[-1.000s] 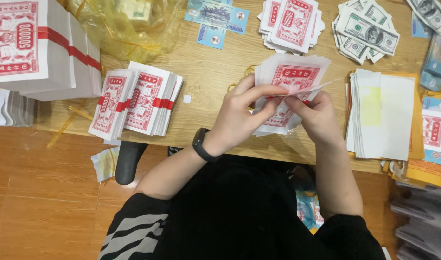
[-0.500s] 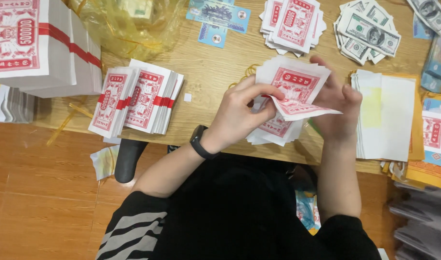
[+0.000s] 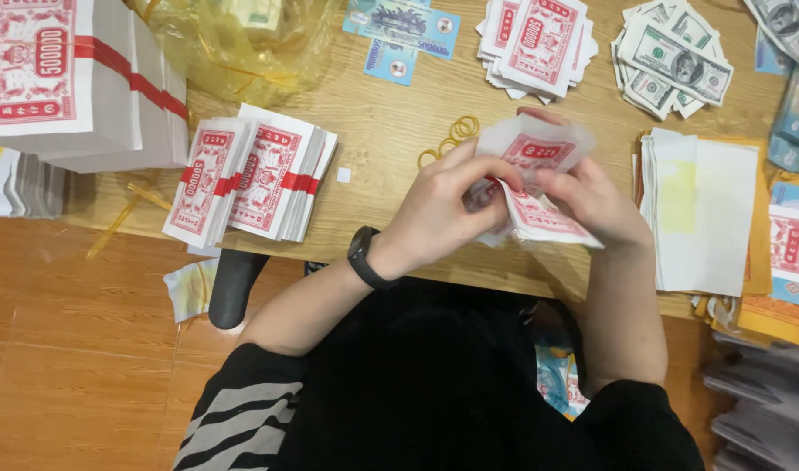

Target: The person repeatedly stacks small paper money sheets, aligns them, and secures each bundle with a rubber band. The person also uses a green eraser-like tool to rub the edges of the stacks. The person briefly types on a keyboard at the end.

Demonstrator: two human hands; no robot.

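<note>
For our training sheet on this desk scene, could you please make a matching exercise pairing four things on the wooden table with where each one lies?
Things:
1. loose stack of red-and-white paper notes
2. yellow rubber bands
3. banded bundles of red-and-white notes
4. pile of white and pale yellow paper sheets

Places:
A. on the bare wood just beyond the left hand
B. at the table's near edge, left of the left hand
C. held between both hands, the right hand gripping its right side
D. flat on the table, right of the right hand

Pairs: 1-C, 2-A, 3-B, 4-D
</note>
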